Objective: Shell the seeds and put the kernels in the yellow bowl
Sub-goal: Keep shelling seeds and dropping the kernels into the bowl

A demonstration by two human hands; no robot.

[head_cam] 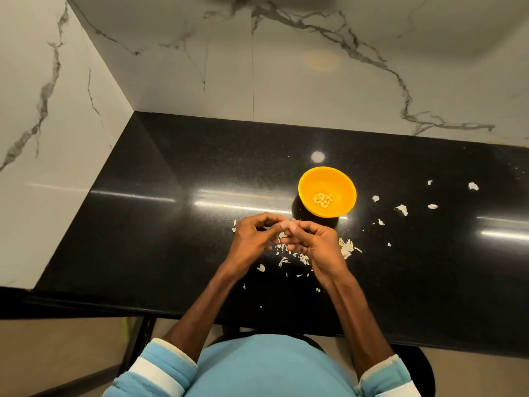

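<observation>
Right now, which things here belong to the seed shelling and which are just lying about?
Job: yellow bowl; kernels in it; left hand and right hand, fingertips together, what they pinch hidden.
Lying about: shell scraps around the hands; stray shell bits right of the bowl.

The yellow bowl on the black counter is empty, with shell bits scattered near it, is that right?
Not empty: the head view shows a heap of kernels in the yellow bowl. It stands on the black counter, shell bits scattered near it.
</observation>
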